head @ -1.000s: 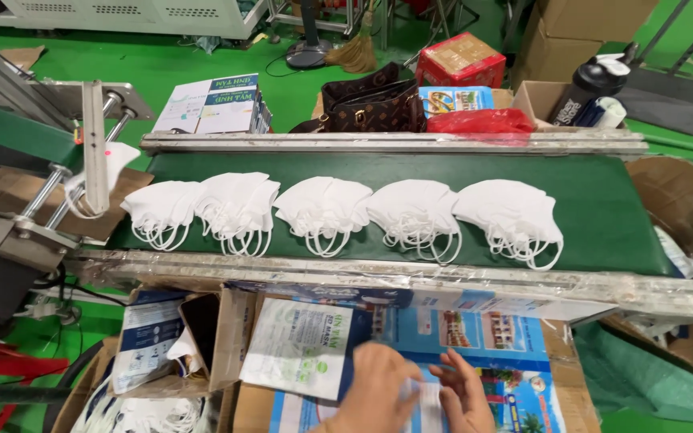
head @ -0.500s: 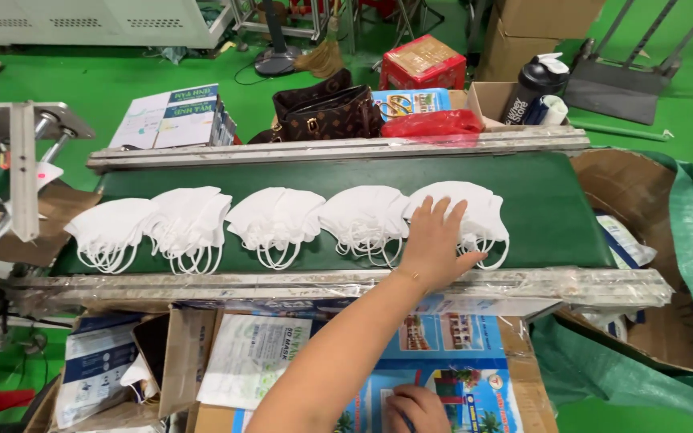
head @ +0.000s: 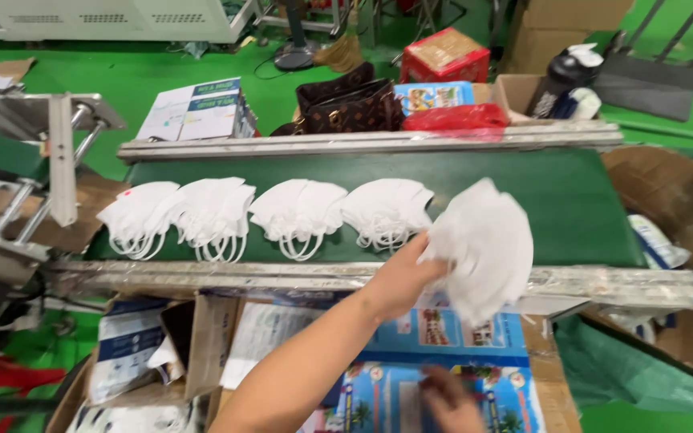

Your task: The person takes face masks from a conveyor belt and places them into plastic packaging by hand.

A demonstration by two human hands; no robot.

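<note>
lying in a row on the green conveyor belt (head: 571, 200), left of centre of the frame, are four fanned stacks of white masks: first stack (head: 134, 216), second stack (head: 216, 212), third stack (head: 298, 210), fourth stack (head: 387, 207). each stack overlaps or sits just beside its neighbour, ear loops hanging toward the near metal rail (head: 202, 277). a bare forearm rises from the bottom centre of the frame to the left hand (head: 399, 281), positioned over the near rail at centre. this hand is closed, fingers and thumb pinching the left edge of a fifth bunch of white masks (head: 487, 244). the bunch is lifted clear of the belt, blurred, and hangs over the near rail, just right of the fourth stack. at the bottom of the frame, right of centre, the right hand (head: 451, 405) rests on a blue printed carton (head: 443, 377); the hand is blurred, and whether its fingers are spread or closed cannot be told. at the upper centre, behind the far rail, stand a brown handbag (head: 350, 104) and a red box (head: 443, 52); a dark bottle (head: 561, 76) stands at the upper right.
</note>
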